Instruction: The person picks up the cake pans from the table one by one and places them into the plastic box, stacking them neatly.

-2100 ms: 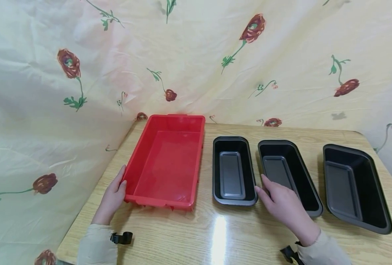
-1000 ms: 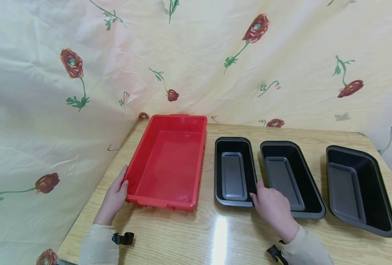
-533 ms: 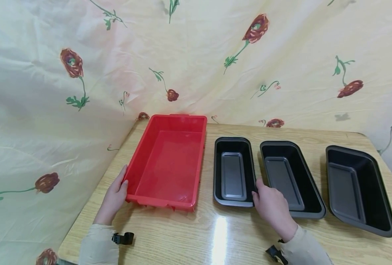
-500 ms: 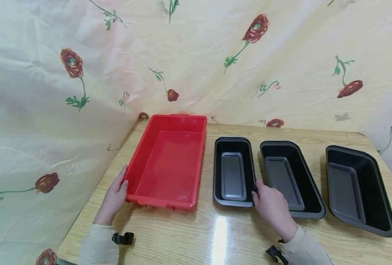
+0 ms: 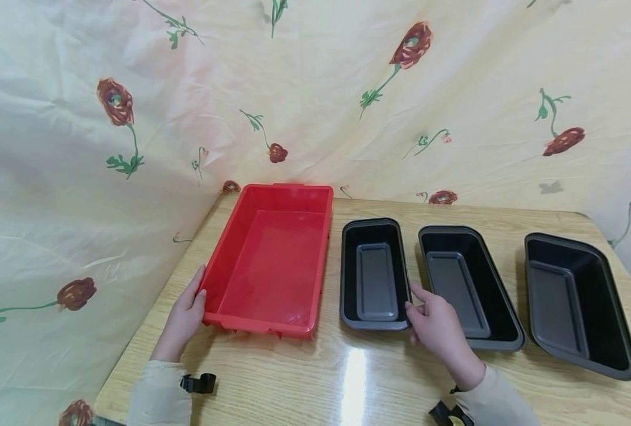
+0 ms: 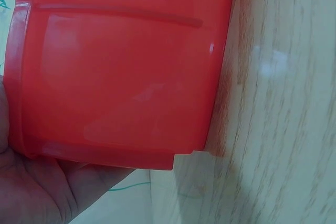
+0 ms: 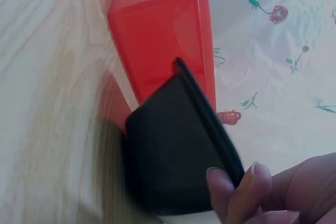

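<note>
My left hand (image 5: pixel 181 319) grips the near left corner of a red plastic tray (image 5: pixel 275 266), thumb by the rim. Close up in the left wrist view, the tray's outer wall (image 6: pixel 121 77) rises beside the wood, with the hand at its rim. My right hand (image 5: pixel 443 325) pinches the right rim of the leftmost black loaf pan (image 5: pixel 376 281) near its front corner. In the right wrist view the pan's dark end wall (image 7: pixel 170 145) looks tilted, fingertips (image 7: pixel 218 179) curled at its lip and the red tray behind.
Right of the held pan stand a second loaf pan (image 5: pixel 456 290) and, farther right, a third loaf pan (image 5: pixel 557 307). All are on a wood-grain table (image 5: pixel 273 378). A flowered cloth (image 5: pixel 315 89) hangs along the back and left.
My right hand has come from spread fingers beside the leftmost pan to a pinch on its rim. The pan has shifted slightly left and away. My left hand keeps its place on the tray.
</note>
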### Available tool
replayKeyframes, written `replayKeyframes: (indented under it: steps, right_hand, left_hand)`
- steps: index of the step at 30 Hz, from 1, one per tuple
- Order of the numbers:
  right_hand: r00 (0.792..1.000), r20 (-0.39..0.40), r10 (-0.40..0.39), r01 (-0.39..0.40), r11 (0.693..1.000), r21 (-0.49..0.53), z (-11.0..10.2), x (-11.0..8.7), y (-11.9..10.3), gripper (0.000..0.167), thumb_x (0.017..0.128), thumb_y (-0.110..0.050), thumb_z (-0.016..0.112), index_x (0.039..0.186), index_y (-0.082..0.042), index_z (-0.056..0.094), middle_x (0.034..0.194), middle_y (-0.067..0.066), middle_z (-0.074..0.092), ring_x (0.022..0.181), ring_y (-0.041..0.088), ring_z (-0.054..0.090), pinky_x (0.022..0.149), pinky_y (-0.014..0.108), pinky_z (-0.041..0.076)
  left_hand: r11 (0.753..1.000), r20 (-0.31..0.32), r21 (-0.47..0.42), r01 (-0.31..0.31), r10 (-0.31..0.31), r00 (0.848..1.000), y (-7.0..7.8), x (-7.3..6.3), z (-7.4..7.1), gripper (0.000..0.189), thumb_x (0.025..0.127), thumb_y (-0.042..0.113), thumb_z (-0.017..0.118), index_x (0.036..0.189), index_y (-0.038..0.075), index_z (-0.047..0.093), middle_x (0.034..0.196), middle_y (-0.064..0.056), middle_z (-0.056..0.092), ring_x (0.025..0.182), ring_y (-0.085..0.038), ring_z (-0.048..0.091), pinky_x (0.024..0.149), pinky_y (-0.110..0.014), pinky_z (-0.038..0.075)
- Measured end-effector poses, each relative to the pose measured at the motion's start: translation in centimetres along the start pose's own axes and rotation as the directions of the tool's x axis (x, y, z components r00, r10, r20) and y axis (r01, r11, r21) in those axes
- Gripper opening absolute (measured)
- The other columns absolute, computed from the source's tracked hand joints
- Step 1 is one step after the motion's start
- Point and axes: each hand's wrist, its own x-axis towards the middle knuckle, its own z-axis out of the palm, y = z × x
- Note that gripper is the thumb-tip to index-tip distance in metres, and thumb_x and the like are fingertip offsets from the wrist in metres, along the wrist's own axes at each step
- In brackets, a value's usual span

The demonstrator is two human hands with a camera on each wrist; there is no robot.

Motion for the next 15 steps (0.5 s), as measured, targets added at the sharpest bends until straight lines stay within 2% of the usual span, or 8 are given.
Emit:
replayKeyframes:
  steps: [8, 12, 15]
  right_hand:
    - [1.0, -0.002, -0.019, 0.019, 0.998, 0.054, -0.17, 0.13, 0.28, 0.054, 0.098, -0.004, 0.052, 0.147, 0.009, 0.033, 0.049, 0.005, 0.055, 0.048, 0.027, 0.06, 0.037, 0.024, 0.03]
    - [0.999, 0.021, -0.03, 0.028, 0.997, 0.07, -0.27, 0.16, 0.34, 0.055, 0.098, -0.004, 0.052, 0.146, 0.013, 0.03, 0.05, 0.006, 0.055, 0.049, 0.028, 0.06, 0.038, 0.025, 0.032]
    - [0.999, 0.034, -0.02, 0.016, 0.992, 0.124, -0.33, 0.17, 0.38, 0.056, 0.098, -0.002, 0.05, 0.146, 0.014, 0.028, 0.051, 0.008, 0.055, 0.049, 0.028, 0.059, 0.038, 0.025, 0.035]
  left_hand:
    - [1.0, -0.004, 0.002, -0.008, 0.008, 1.0, 0.04, 0.04, -0.01, 0.057, 0.105, 0.009, 0.032, 0.158, 0.019, 0.013, 0.161, -0.014, 0.015, 0.142, -0.039, 0.023, 0.111, -0.054, 0.03]
    - [1.0, -0.004, -0.002, -0.007, 0.007, 1.0, 0.02, -0.02, 0.02, 0.057, 0.105, 0.009, 0.032, 0.158, 0.019, 0.013, 0.161, -0.014, 0.015, 0.142, -0.039, 0.024, 0.109, -0.054, 0.032]
    - [1.0, -0.001, -0.008, -0.002, 0.002, 1.0, 0.0, -0.12, 0.05, 0.058, 0.105, 0.009, 0.033, 0.158, 0.02, 0.012, 0.161, -0.014, 0.015, 0.141, -0.04, 0.025, 0.108, -0.054, 0.034]
